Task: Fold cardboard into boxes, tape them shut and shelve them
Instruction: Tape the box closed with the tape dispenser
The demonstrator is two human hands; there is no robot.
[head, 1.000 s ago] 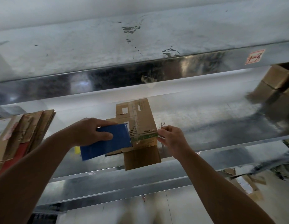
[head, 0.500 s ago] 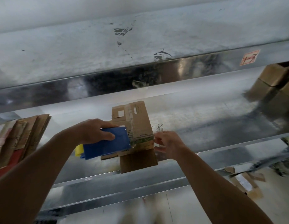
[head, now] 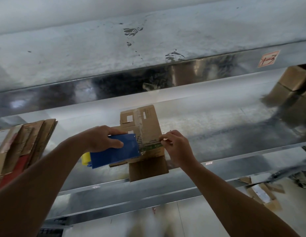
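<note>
A small flattened cardboard piece (head: 148, 124) lies on the metal shelf (head: 217, 127), one flap (head: 148, 170) hanging over the front edge. My left hand (head: 101, 139) grips a blue tape dispenser (head: 114, 153) with a yellow part (head: 85, 158), pressed against the cardboard's left side. A strip of green printed tape (head: 151, 147) runs from the dispenser across the cardboard. My right hand (head: 176, 147) pinches the tape's end at the cardboard's right edge.
Flattened cardboard sheets (head: 24, 147) lean in a stack at the shelf's left. Brown boxes (head: 296, 82) sit at the far right of the shelf. An upper shelf (head: 148, 48) overhangs. Cardboard scraps (head: 261, 194) lie on the floor below right.
The view shifted slightly. My right hand has closed on the tape end at the cardboard's right edge; the dispenser stays pressed at the left.
</note>
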